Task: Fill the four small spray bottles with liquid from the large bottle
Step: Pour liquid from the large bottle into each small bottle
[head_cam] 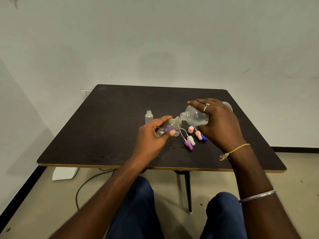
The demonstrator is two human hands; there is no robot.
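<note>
The large bottle (195, 117) lies tipped nearly on its side above the middle of the table (103, 131). Its long axis runs from the base at the far right to the open neck at the near left, and the neck points left and slightly down. The right hand (219, 121) grasps its body from above, fingers curled over it. Clear liquid pools along its lower side.

Its mouth meets the open mouth of 1 small spray bottle (174, 125), which is tilted with the neck pointing up and right. The left hand (151, 135) grips this one, thumb across its near side.

To the left, a 2nd small bottle (148, 117) stands upright and uncapped on the table. Beneath the hands lie a purple spray head (188, 145), a white spray head (191, 140), a pink spray head (198, 135), a blue cap (204, 137) and a pink cap (191, 129).
</note>
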